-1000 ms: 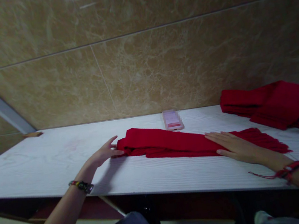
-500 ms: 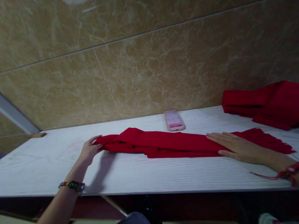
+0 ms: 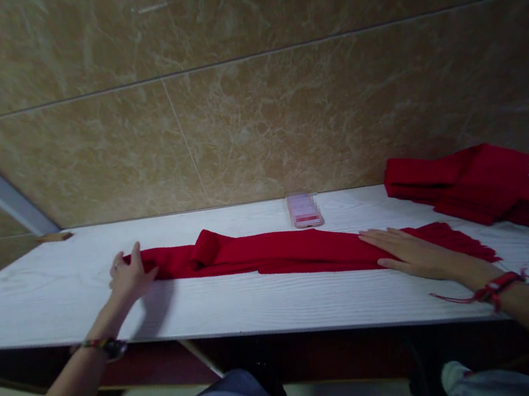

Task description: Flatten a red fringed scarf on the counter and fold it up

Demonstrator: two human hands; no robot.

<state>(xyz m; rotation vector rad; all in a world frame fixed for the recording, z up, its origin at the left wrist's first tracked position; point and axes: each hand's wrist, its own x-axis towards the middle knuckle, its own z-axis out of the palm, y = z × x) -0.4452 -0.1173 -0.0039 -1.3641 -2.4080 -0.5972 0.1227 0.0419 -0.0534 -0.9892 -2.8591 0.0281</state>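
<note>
A long red cloth strip (image 3: 284, 252) lies across the white table, several layers thick, with a raised fold near its left part and a ruffled right end. My left hand (image 3: 129, 274) rests over the strip's left end, fingers spread and thumb toward the near edge. Flat on the right part of the strip lies my right hand (image 3: 408, 253), its fingers stretched out to the left. What lies beneath each palm is hidden.
Behind the strip a phone (image 3: 304, 210) lies on the white table (image 3: 272, 305), close to the tiled wall (image 3: 282, 120). More folded red cloth (image 3: 475, 183) is piled at the right. A small wooden block (image 3: 55, 237) sits at the far left corner.
My left hand has moved left with the strip's left end, which now lies flatter and farther out, and its fingers have spread. My right hand stays on the strip.
</note>
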